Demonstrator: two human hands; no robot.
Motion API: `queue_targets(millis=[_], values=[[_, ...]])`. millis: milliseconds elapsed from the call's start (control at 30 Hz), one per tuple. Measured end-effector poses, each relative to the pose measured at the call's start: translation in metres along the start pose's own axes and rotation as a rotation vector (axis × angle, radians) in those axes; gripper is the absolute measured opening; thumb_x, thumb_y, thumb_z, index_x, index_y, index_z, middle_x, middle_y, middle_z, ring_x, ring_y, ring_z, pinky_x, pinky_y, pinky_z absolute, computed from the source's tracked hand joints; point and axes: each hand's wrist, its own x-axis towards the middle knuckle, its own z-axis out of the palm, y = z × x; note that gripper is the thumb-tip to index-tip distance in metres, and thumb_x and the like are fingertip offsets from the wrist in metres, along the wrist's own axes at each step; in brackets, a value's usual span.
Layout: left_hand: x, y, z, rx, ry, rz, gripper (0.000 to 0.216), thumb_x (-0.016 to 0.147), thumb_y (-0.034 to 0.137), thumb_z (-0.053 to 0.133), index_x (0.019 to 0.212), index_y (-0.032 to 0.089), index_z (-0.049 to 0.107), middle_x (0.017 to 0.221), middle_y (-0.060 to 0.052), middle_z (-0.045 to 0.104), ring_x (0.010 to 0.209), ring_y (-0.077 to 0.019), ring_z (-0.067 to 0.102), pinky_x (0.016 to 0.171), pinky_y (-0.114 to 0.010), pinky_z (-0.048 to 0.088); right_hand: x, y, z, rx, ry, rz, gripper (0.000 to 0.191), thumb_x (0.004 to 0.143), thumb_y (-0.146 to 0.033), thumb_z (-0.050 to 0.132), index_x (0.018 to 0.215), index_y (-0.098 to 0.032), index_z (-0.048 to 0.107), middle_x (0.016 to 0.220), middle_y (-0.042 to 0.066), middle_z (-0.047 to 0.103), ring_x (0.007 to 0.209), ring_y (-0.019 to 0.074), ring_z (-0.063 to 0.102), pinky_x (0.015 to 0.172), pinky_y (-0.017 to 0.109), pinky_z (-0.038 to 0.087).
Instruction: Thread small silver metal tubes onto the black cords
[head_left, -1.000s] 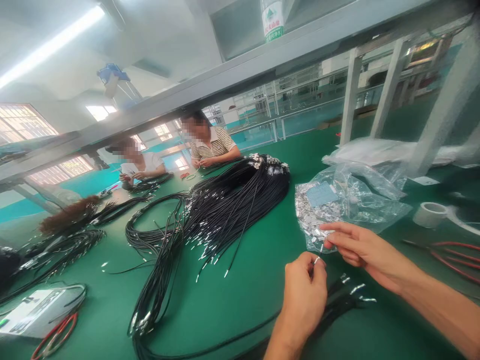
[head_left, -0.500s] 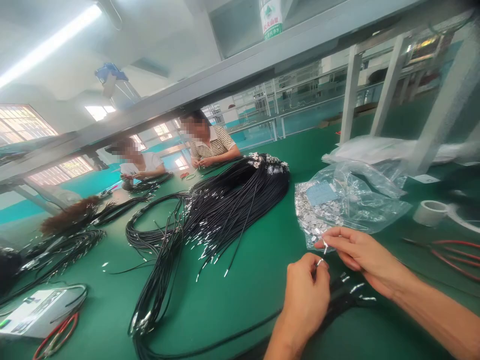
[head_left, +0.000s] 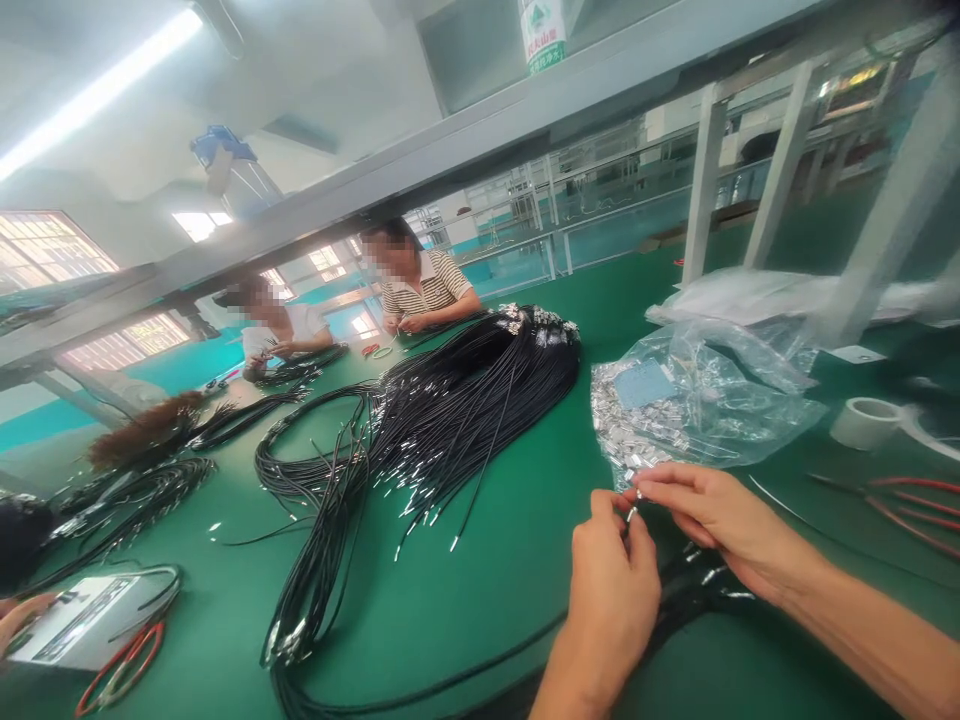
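The left hand (head_left: 615,585) pinches a shiny tip (head_left: 631,514) over the tabletop (head_left: 450,620); the right hand (head_left: 712,510) pinches a tiny bit (head_left: 638,490) just beside it. This one looks unfinished; many shiny bits (head_left: 626,432) are left in the bag (head_left: 735,415).

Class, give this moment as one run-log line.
left hand: pinching small silver part; right hand: beside it, grip unclear; ahead: clear plastic bag of silver pieces

Left hand (head_left: 616,580) and right hand (head_left: 727,515) are shown bare; behind them, a left wrist (head_left: 576,680) and right forearm (head_left: 862,612) are seen uncovered.
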Motion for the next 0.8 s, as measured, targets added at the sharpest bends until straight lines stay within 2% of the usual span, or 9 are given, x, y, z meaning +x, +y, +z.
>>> queue_targets(millis=[67,200,400,533,667,800], values=[[-0.0013,0.0019,-0.0003,0.069,-0.014,0.021,0.02,0.095,0.027,0.039,0.098,0.017,0.056,0.067,0.002,0.052,0.056,-0.0122,0.04,0.055,-0.026,0.028,0.0015,0.0022,-0.0009,0.059,-0.032,0.022,0.054,0.052,-0.055,0.081,0.081,-0.012,0.069,0.051,-0.003,0.046,0.044,0.0055,0.021,0.048,0.027,0.011],[-0.0013,0.0037,-0.001,0.097,-0.03,0.037,0.023,0.096,0.027,0.037,0.096,0.017,0.058,0.069,0.0,0.055,0.057,-0.0129,0.041,0.055,-0.026,0.028,0.003,0.0089,-0.0029,0.15,-0.109,0.097,0.056,0.047,-0.059,0.086,0.073,-0.013,0.068,0.043,-0.008,0.03,0.045,0.0058,0.016,0.047,0.026,0.011],[-0.0006,-0.0003,-0.0002,-0.036,-0.011,0.012,0.022,0.091,0.023,0.047,0.11,0.019,0.057,0.064,0.004,0.051,0.053,-0.0109,0.039,0.051,-0.024,0.027,-0.0001,0.0092,-0.0025,0.137,-0.197,0.11,0.058,0.054,-0.063,0.084,0.081,-0.013,0.069,0.044,-0.007,0.032,0.046,0.0066,0.018,0.048,0.024,0.014],[0.0005,0.0007,-0.0007,-0.072,0.02,0.006,0.027,0.094,0.035,0.049,0.114,0.024,0.061,0.057,0.007,0.042,0.051,-0.0106,0.033,0.049,-0.024,0.023,0.0016,0.0086,-0.0033,0.2,-0.171,0.066,0.058,0.062,-0.068,0.078,0.083,-0.016,0.068,0.043,-0.007,0.03,0.046,0.008,0.018,0.048,0.025,0.016],[0.0015,0.0041,-0.0024,-0.105,0.033,0.076,0.031,0.097,0.038,0.042,0.099,0.021,0.068,0.062,0.005,0.043,0.056,-0.0101,0.031,0.053,-0.025,0.023,0.0033,0.0072,-0.0062,0.172,-0.166,0.027,0.054,0.066,-0.068,0.076,0.082,-0.018,0.066,0.044,-0.008,0.03,0.046,0.0081,0.016,0.049,0.026,0.013],[0.0015,0.0042,-0.0023,-0.079,0.041,0.061,0.03,0.097,0.032,0.042,0.079,0.018,0.062,0.061,0.005,0.04,0.057,-0.0097,0.031,0.054,-0.025,0.023,0.0003,0.0015,-0.0064,-0.017,-0.131,-0.056,0.056,0.066,-0.071,0.073,0.08,-0.017,0.067,0.044,-0.007,0.031,0.047,0.0082,0.022,0.051,0.026,0.016]])
